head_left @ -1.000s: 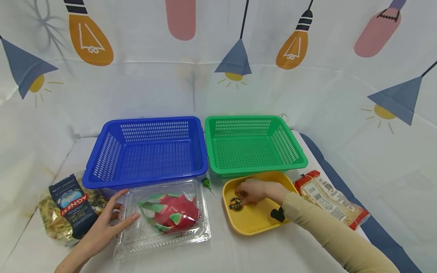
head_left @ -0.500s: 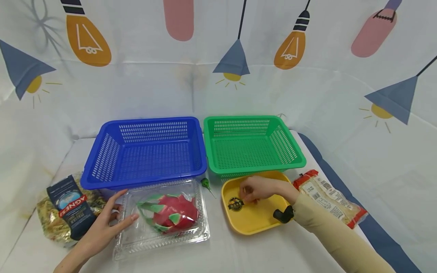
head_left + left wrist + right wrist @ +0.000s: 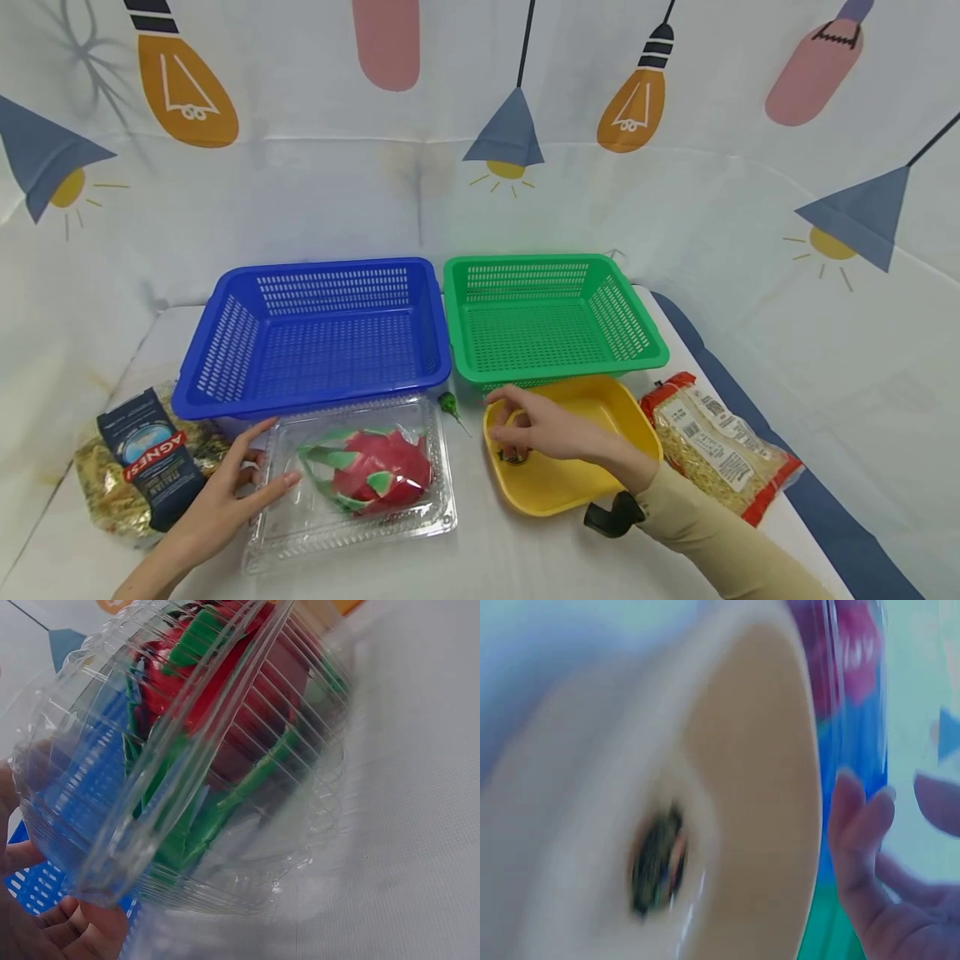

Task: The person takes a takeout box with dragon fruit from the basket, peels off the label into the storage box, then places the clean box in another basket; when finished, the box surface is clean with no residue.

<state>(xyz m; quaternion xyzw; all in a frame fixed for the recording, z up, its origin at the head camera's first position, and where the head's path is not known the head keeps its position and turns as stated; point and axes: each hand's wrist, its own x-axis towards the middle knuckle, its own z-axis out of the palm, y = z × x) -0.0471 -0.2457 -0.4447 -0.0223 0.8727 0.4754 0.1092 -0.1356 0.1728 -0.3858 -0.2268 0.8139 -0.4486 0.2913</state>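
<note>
My left hand (image 3: 225, 492) rests at the left edge of a clear plastic clamshell box (image 3: 300, 533), its thumb along the lid and its index finger extended by the back corner. Inside the box lies a red dragon fruit (image 3: 386, 471) with green scales, also visible through the plastic (image 3: 232, 697) in the left wrist view. My right hand (image 3: 547, 425) hovers over the left side of a yellow tray (image 3: 592, 492), fingers loosely bent and nothing between them. A dark round sticker (image 3: 658, 862) on the tray's inside shows blurred in the right wrist view.
Behind stand a blue basket (image 3: 337, 400) and a green basket (image 3: 562, 371). A small green thing with a thin stem (image 3: 448, 404) lies between box and tray. A pasta bag (image 3: 153, 462) is at left, a red-ended grain packet (image 3: 712, 442) at right. A black piece (image 3: 613, 515) sits at my right wrist.
My right hand has risen from inside the yellow tray toward its left rim, fingers loosening. My left hand stays at the clamshell box.
</note>
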